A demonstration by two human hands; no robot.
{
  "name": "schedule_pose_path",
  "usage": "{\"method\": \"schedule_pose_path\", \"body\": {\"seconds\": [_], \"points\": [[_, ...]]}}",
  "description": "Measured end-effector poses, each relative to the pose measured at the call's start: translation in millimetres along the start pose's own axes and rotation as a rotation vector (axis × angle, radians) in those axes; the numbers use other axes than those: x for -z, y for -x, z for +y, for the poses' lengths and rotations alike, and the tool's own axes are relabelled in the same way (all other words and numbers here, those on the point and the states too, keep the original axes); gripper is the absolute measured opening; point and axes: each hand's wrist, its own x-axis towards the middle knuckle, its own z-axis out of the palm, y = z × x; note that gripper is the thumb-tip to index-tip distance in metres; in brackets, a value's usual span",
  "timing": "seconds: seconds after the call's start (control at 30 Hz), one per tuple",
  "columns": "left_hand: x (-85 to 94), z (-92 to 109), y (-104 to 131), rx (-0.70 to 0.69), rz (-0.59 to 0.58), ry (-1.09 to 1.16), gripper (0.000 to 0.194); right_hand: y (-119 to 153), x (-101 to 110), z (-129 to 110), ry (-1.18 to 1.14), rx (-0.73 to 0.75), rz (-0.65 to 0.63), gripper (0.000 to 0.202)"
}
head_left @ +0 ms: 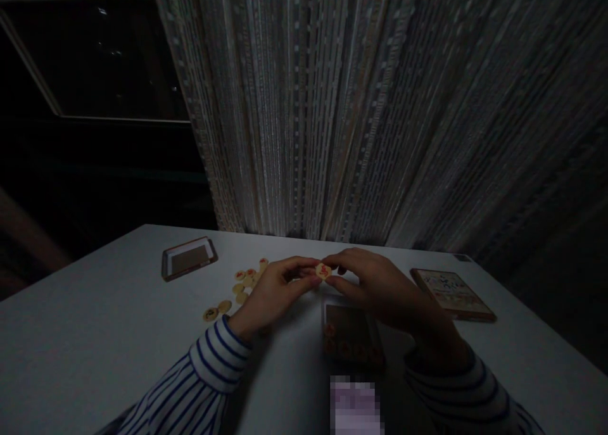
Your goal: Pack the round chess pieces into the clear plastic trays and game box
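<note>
Between the fingertips of my left hand (278, 287) and my right hand (375, 283) is a round, pale xiangqi piece (323, 271) with a red character facing me. Both hands are closed on its edges, thumbs below and fingers above. Beneath them on the table lies an open box (354, 324), with several pieces (354, 349) along its near side, partly in shadow. Left of my left wrist several loose xiangqi pieces (241, 287) are scattered, some showing red characters. One with a dark character (209, 314) lies nearest the left.
The white table (118, 334) runs back to a string curtain (304, 106). An open shallow tray (189, 258) is at the back left. A box lid with printed writing (452, 294) lies on the right. A blurred-out patch covers something at the near edge.
</note>
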Motion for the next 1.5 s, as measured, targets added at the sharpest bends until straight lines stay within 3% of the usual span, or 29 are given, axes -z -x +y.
{"method": "schedule_pose_path", "body": {"seconds": [0.2, 0.37, 0.53, 0.77, 1.5], "points": [[-22.1, -7, 13, 0.063, 0.052, 0.103, 0.024, 15, -4, 4, 0.034, 0.014, -0.045, 0.025], [-34.2, -24, 20, 0.122, 0.077, 0.225, 0.024, 25, -10, 8, 0.055, 0.002, -0.109, 0.024], [-42.7, -39, 26, 0.19, 0.176, 0.367, 0.027, 26, -16, 13, 0.037, -0.002, -0.165, 0.024], [-45.7, -49, 29, 0.258, 0.238, 0.466, 0.027, 25, -26, 20, 0.052, 0.007, -0.246, 0.021], [-48.4, -65, 31, 0.288, 0.211, 0.494, 0.028, 24, -33, 24, 0.042, 0.007, -0.302, 0.022]]}}
